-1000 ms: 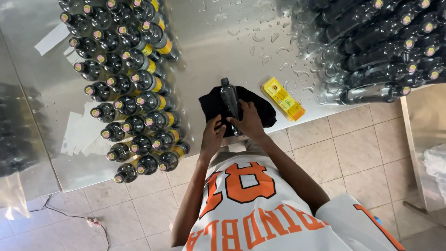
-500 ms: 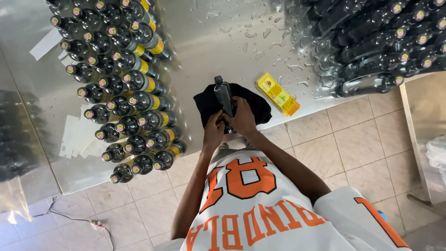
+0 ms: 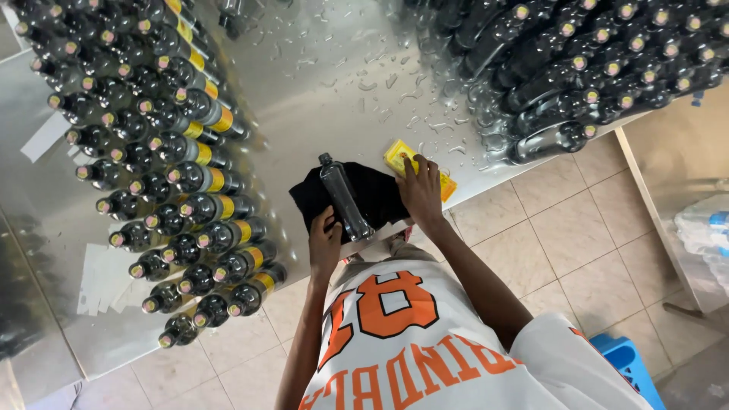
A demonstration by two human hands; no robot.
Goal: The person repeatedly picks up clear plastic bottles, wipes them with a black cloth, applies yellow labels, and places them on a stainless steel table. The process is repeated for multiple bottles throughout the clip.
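Observation:
A dark plastic bottle (image 3: 342,196) lies on a black cloth (image 3: 377,191) at the near edge of a wet steel table (image 3: 319,83). My left hand (image 3: 325,241) rests against the bottle's bottom end and the cloth's near edge. My right hand (image 3: 420,187) reaches to the right and lies on a stack of yellow labels (image 3: 399,156), fingers spread over it. Whether the fingers pinch a label I cannot tell.
Several labelled dark bottles (image 3: 178,182) lie in rows on the left of the table. A heap of unlabelled dark bottles (image 3: 585,68) fills the far right. White paper strips (image 3: 102,277) lie at the left. A blue stool (image 3: 629,357) stands on the tiled floor.
My right hand has left the bottle and moved right onto the yellow labels. My left hand stays by the bottle's base. The view has shifted left.

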